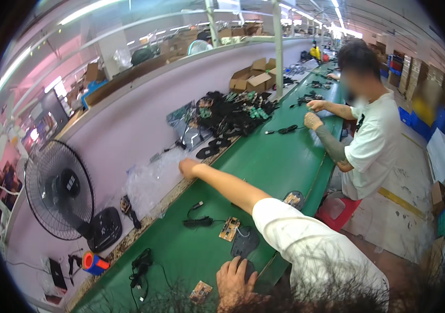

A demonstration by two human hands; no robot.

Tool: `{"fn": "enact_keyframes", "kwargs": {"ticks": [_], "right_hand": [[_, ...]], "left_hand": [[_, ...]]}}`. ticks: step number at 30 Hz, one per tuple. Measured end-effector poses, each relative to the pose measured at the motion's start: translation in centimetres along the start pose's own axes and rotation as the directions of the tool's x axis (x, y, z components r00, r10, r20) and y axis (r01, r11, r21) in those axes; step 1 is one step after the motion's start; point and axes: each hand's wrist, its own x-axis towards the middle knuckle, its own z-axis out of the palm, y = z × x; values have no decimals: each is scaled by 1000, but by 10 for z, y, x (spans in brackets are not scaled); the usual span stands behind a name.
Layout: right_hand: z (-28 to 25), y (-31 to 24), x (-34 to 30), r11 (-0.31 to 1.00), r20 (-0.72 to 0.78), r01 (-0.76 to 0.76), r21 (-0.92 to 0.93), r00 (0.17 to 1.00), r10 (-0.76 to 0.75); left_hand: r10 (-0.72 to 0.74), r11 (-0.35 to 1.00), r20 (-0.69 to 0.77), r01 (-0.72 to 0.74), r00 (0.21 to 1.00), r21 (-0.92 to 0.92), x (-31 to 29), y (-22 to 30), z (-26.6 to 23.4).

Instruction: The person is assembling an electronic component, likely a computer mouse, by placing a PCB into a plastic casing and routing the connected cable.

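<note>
My left hand (pixel 233 281) is at the bottom of the belt, fingers bent over a black rounded plastic shell (pixel 249 267) that looks like part of a computer mouse. Just beyond lies another dark shell (pixel 245 243), with a circuit board (pixel 229 229) beside it and a thin light wire between. A second small board (pixel 200 292) lies left of my left hand. My right arm stretches across the belt to the ledge, where my right hand (pixel 188 168) is beside clear plastic bags (pixel 152 182) and black oval shells (pixel 209 151). Its fingertips are hidden.
Coiled black cables (pixel 141 266) lie on the green belt (pixel 170 235). On the left ledge stand a black fan (pixel 61 193) and an orange-blue roll (pixel 95 263). Farther along are a heap of black cables (pixel 233 115), an open carton (pixel 254 78) and a co-worker (pixel 374 130) handling cables.
</note>
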Motion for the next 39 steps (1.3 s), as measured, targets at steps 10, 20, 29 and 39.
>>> {"fn": "enact_keyframes", "kwargs": {"ticks": [10, 20, 29, 39], "right_hand": [[11, -9, -34, 1000, -326, 8, 4, 945, -6], [-79, -59, -236, 801, -453, 493, 341, 833, -320], [-28, -51, -379, 817, -314, 501, 284, 854, -415], [-24, -68, -365, 776, -293, 605, 177, 785, -546]], "left_hand": [[47, 999, -9, -46, 999, 16, -8, -8, 11], [33, 998, -64, -37, 997, -55, 0, -2, -17], [22, 998, -59, -25, 998, -50, 5, 1, -16], [55, 989, 9, -53, 998, -136, -2, 2, -27]]}}
